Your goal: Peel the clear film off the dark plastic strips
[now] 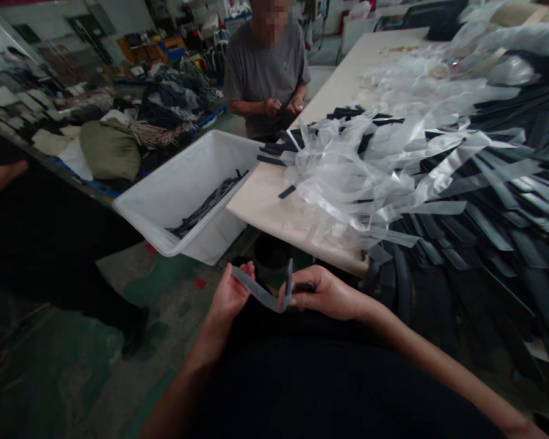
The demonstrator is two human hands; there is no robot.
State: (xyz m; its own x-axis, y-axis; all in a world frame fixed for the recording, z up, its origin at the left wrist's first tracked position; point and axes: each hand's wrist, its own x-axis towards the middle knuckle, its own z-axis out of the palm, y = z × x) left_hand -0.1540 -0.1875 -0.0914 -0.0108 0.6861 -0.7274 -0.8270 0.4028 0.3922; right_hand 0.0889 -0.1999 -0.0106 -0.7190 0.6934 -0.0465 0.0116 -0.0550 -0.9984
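A translucent plastic strip (pixel 258 294) curves between my two hands in front of my body. My left hand (pixel 229 296) pinches one end of it between thumb and fingers. The strip sags, then bends upward beside the fingers of my right hand (pixel 324 292), which is closed around that end. A short dark piece (pixel 305 286) also shows in the right hand's grip; what it is cannot be made out. On the table corner to the right lies a heap of clear plastic strips (pixel 352 177), with dark flat strips (pixel 489 213) spread beyond it.
A white tub (pixel 210 238) with dark strips inside stands left of the table (pixel 260 201). A dark bucket (pixel 272 250) sits under the table edge. Across the table, a person in a grey shirt (pixel 269 67) handles something small. Another person in dark clothes (pixel 50 225) is at left.
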